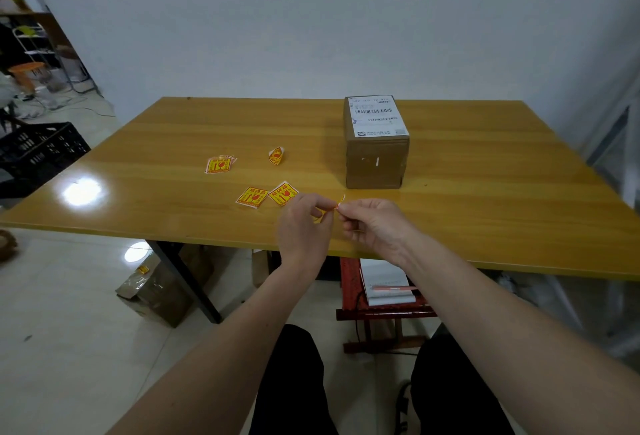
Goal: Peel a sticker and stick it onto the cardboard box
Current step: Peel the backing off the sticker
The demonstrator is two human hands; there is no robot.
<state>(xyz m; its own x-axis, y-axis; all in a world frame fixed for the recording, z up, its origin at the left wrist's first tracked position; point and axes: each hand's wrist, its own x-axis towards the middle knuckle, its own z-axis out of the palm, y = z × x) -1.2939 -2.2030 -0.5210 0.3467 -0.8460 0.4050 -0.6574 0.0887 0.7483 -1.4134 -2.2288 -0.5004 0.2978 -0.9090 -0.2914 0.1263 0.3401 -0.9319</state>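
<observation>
A brown cardboard box (375,161) with a white shipping label on top stands on the wooden table (173,144), right of centre. Over the table's near edge, my left hand (304,223) and my right hand (374,223) both pinch one small yellow-and-red sticker (329,209) between their fingertips. Most of that sticker is hidden by my fingers. Two flat stickers (252,197) lie just left of my hands. A small pile of stickers (219,164) lies farther left, and a curled sticker (276,155) lies behind them.
Under the table stand a red stool (349,296) holding a notepad (384,285) and pen, and cardboard boxes on the floor (156,292). A black crate (38,150) sits off the table's left end. A white wall runs behind.
</observation>
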